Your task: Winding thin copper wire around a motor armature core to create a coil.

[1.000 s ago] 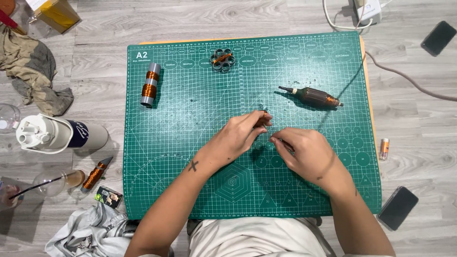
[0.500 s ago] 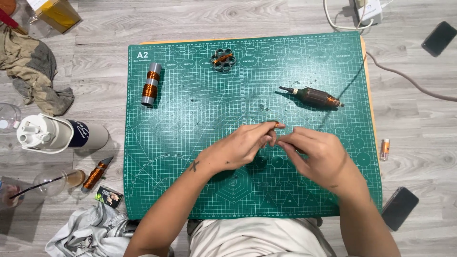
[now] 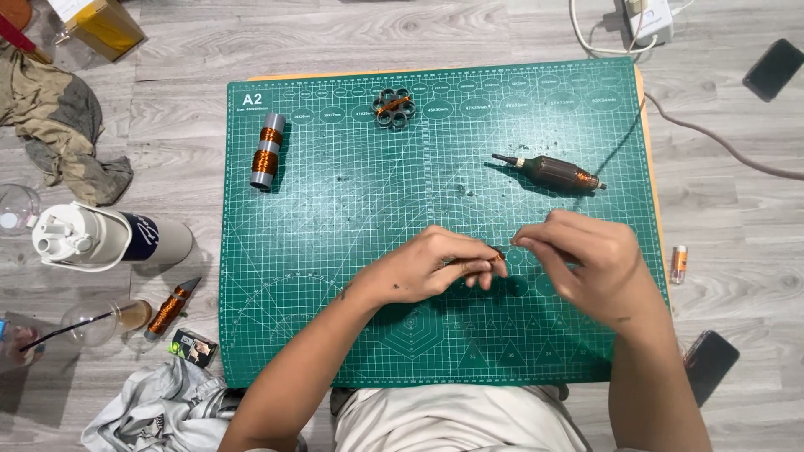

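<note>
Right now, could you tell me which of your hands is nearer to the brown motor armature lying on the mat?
Right. The right hand sits just below the armature; the left hand is lower and farther left.

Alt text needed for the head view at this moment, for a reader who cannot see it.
Two bare hands meet over a green cutting mat, the left hand and right hand pinching a small coppery piece between fingertips. On the mat lie a copper-wound grey cylinder, a ring-shaped part and a brown motor armature; a white bottle lies on the floor alongside.
</note>
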